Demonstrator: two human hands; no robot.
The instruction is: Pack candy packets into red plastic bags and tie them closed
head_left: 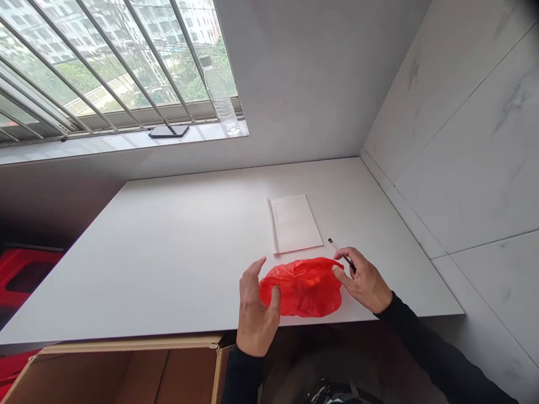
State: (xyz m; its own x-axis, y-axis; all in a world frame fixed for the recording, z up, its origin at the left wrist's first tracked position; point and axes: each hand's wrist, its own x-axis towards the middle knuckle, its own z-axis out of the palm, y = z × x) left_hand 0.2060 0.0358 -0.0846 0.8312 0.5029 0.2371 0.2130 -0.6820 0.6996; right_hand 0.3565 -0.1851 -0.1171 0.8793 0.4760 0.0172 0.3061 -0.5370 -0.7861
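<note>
Gripping a pen (350,262), the right hand (367,280) touches a red plastic bag (309,289) by the tabletop (181,252)'s near edge; the left hand (255,317) (spread apart) curves beside it.

Tiny print (276,213) on the pale paper (297,224) is unreadable.

Daylight enters through the barred window (122,84), above the desk's far left corner, and the buildings (71,25) outside look pale and washed out. The white desk (189,241) is softly bright, with only faint shadows; beyond its left edge it turns dim. Small highlights glint on the red plastic bag (309,294) at the near edge. The booklet's (297,227) print is too small to read.
</note>
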